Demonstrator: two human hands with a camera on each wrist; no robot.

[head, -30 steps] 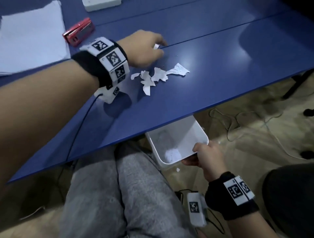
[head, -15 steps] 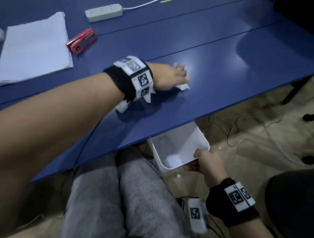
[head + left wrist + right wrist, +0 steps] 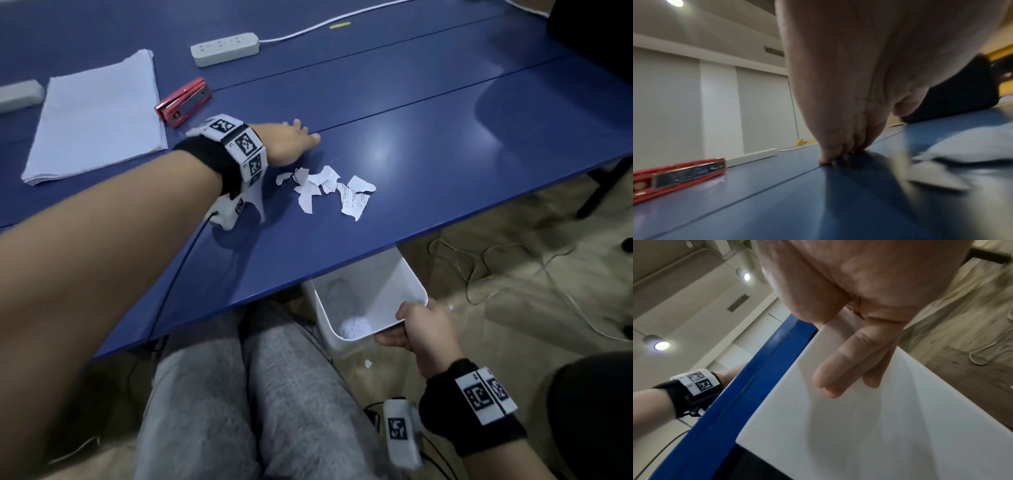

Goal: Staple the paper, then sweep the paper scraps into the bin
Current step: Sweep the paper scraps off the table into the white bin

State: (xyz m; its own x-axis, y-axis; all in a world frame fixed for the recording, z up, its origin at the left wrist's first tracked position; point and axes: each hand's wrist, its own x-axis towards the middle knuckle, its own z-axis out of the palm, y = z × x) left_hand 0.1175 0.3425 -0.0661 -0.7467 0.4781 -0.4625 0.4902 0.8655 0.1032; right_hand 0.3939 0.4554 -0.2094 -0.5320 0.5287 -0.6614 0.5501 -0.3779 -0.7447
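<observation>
Several torn white paper scraps (image 3: 325, 188) lie in a loose heap on the blue table (image 3: 445, 144), a little back from its near edge. My left hand (image 3: 291, 142) lies just beyond them with straight fingers, and its fingertips (image 3: 838, 152) touch the tabletop. The scraps (image 3: 937, 177) show blurred to its right in the left wrist view. Below the table edge, my right hand (image 3: 418, 325) grips the rim of a white bin (image 3: 370, 294), fingers (image 3: 849, 369) on its outer wall (image 3: 879, 418). White crumpled paper lies at the bin's bottom. A red stapler (image 3: 183, 102) and a paper stack (image 3: 96, 116) lie at the left.
A white power strip (image 3: 224, 48) with its cable lies at the back of the table, and a small grey-white block (image 3: 20, 94) at the far left. My grey-trousered legs (image 3: 239, 394) are under the table edge. Cables run over the floor (image 3: 513, 274) to the right.
Half a second ago my left hand lay over the scraps nearer the table edge; now it is back on their far side and the scraps lie uncovered. My right hand still holds the bin.
</observation>
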